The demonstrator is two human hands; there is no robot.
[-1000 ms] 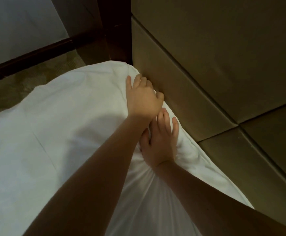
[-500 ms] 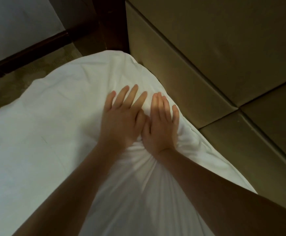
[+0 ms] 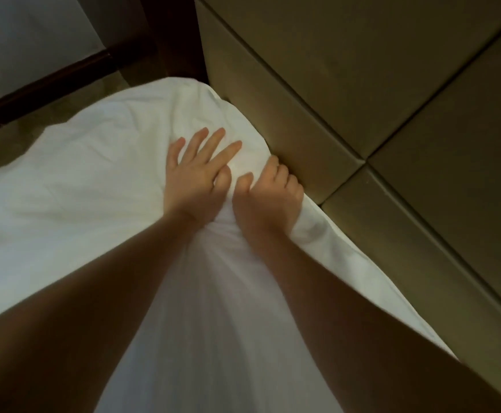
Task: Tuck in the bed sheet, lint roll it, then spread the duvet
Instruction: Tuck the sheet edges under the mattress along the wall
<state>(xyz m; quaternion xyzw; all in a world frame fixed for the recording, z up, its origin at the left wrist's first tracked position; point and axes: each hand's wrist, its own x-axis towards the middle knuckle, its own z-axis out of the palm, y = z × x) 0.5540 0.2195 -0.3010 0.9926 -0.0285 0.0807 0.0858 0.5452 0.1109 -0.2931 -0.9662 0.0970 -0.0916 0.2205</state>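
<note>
White bed sheet at the mattress corner against the padded headboard. Left hand presses flat, fingers spread; right hand clenches a fold (edge untucked). Risk: uneven pulling could bunch fresh wrinkles.

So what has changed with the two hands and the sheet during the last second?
The left hand came back from the corner by the headboard and now lies flat, fingers spread, on the sheet. The right hand moved from lying flat to the bed's edge, its fingers curled against the headboard, apparently pushing the sheet down. The sheet remains bunched under both wrists.
</note>
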